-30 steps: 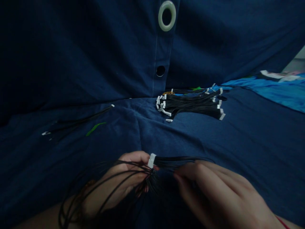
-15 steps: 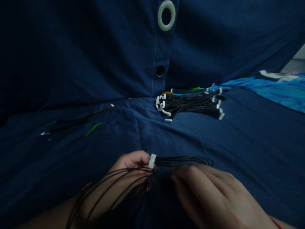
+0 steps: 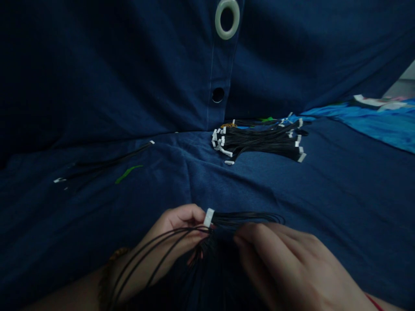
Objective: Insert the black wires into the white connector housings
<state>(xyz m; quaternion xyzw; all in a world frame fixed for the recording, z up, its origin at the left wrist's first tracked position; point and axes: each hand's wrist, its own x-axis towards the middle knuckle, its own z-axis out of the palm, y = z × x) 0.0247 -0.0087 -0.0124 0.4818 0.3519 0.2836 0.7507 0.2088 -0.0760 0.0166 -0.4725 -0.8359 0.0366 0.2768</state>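
Observation:
My left hand [image 3: 168, 242] is closed round a bunch of thin black wires [image 3: 162, 255] that loop down toward my wrist. A small white connector [image 3: 208, 217] sticks up at its fingertips, with black wires [image 3: 249, 218] running right from it. My right hand [image 3: 292, 263] is just right of the connector, its fingers curled and pinching at those wires. Both hands hover low over dark blue cloth [image 3: 324, 194].
A pile of black wire harnesses with white connectors [image 3: 259, 140] lies on the cloth beyond my hands. A lone black wire [image 3: 106, 166] and a green strip [image 3: 128, 173] lie at the left. A white ring [image 3: 227, 19] sits in the raised cloth. Light blue fabric [image 3: 376, 125] is at right.
The loops of wire in my left hand have drawn in closer to the wrist. Both hands have stayed almost in place.

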